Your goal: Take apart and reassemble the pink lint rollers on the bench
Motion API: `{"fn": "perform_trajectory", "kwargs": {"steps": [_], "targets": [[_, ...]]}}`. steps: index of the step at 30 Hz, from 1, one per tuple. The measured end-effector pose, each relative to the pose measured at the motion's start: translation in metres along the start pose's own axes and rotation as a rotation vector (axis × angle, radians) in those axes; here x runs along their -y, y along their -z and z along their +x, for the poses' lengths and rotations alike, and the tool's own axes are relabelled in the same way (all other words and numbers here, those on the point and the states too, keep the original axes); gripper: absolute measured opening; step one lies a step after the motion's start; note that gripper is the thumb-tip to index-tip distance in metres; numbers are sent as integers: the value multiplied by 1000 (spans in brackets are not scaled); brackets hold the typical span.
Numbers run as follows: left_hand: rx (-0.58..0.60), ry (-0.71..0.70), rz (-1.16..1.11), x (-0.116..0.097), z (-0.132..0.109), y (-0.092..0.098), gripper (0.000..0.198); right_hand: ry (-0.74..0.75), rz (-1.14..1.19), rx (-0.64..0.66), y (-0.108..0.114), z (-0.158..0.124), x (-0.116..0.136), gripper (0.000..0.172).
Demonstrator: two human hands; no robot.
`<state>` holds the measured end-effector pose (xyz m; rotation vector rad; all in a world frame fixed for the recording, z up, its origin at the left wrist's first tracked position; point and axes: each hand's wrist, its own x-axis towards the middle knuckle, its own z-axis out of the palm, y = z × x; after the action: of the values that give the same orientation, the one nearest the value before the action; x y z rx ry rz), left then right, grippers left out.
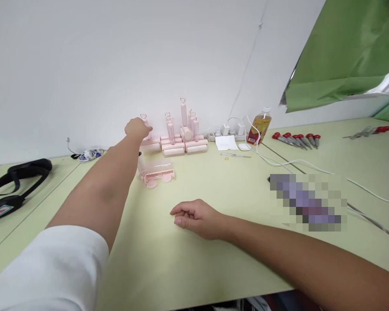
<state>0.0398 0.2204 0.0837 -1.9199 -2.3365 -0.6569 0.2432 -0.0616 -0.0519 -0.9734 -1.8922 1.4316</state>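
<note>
Left hand (138,128) extended toward 12 o'clock, fingers closed round a heart-topped pink post (143,116) at the 9 o'clock end of the pink block stack (181,144) by the wall. Right hand (197,218) rests on the table (214,268), fingers loosely curled and empty, at 5 o'clock from the pink tray (157,172).

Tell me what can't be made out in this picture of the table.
Head view only:
- Left hand: its fingers cover the pink piece, so its grip cannot be told.
- Right hand: curled fingers hide the palm; empty or not, unclear.
- Pixelated patch: blurs whatever lies on the table there.
- Bottle: label too small to read.
- Black strap: cut off by the left edge.
</note>
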Motion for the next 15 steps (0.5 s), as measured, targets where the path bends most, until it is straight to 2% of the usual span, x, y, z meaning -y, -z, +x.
{"fn": "perform_trajectory", "kwargs": {"steps": [3, 8, 11, 15], "targets": [[29, 14, -2, 2, 5, -9, 49, -1, -4, 0, 0, -1, 1, 33], [103, 31, -48, 10, 7, -16, 40, 5, 6, 2, 0, -1, 1, 33], [100, 25, -63, 14, 6, -15, 39, 10, -3, -2, 0, -1, 2, 33], [166, -1, -94, 17, 6, -4, 42, -2, -11, 7, 1, -1, 3, 34]]}}
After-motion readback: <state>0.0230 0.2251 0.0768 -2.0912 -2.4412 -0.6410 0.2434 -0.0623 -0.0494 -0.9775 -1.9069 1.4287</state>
